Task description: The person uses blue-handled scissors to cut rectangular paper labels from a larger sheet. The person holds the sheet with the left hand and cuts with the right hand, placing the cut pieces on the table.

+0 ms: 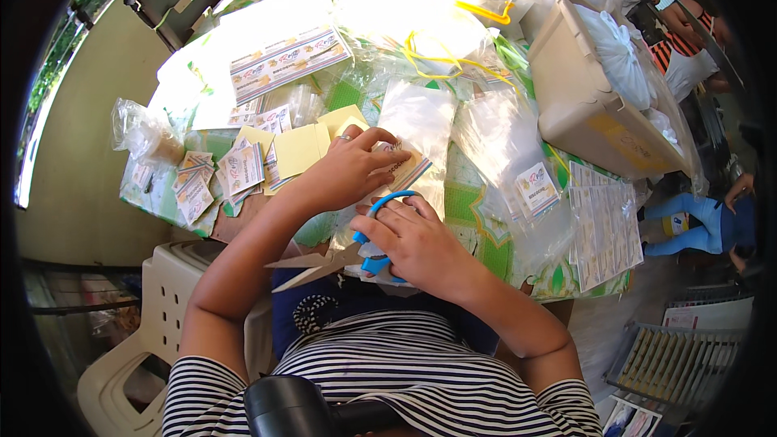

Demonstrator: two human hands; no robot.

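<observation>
My left hand, with a ring on one finger, reaches over the table with its fingers spread. Its fingertips rest on a printed label card that lies against a clear plastic bag. Close beside it, my right hand is closed around the blue handles of a pair of scissors. The blades are parted and point left, below my left forearm. Left of my hands lie plain yellow cards and a loose pile of printed labels. Whether the card sits inside the bag, I cannot tell.
Clear bags and a bagged label lie to the right, beside sheets of packed labels. A beige bin holds white plastic bags. Yellow straps lie farther back. A plastic chair stands left; other people are at the right.
</observation>
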